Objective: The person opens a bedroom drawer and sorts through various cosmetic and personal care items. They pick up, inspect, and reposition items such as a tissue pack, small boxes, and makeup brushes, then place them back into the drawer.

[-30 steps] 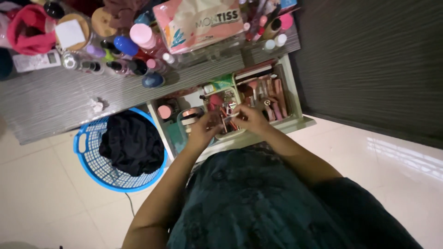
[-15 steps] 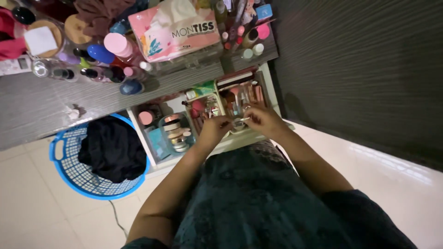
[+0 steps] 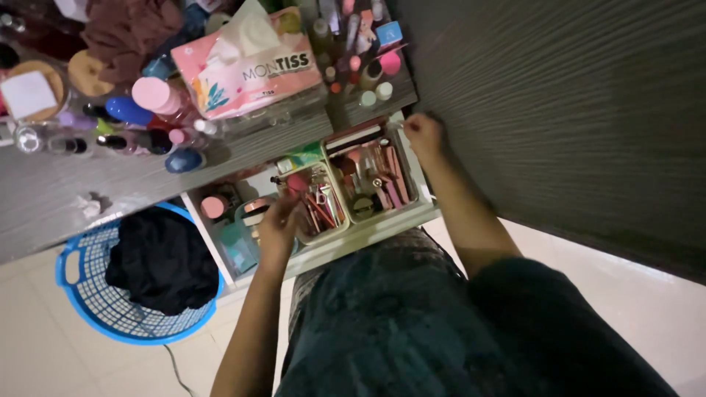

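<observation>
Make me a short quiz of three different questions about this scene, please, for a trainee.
1. True or false: the round blue plastic basket holds dark cloth.
2. Which hand is raised to the far corner of the open white drawer: A left hand, B right hand?
3. Fill in: the pink tissue pack lies on the grey ____.

Key: 1 true; 2 B; 3 tabletop.

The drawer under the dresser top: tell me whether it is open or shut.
Open. The drawer juts past the dresser top, its trays of cosmetics exposed.
</observation>
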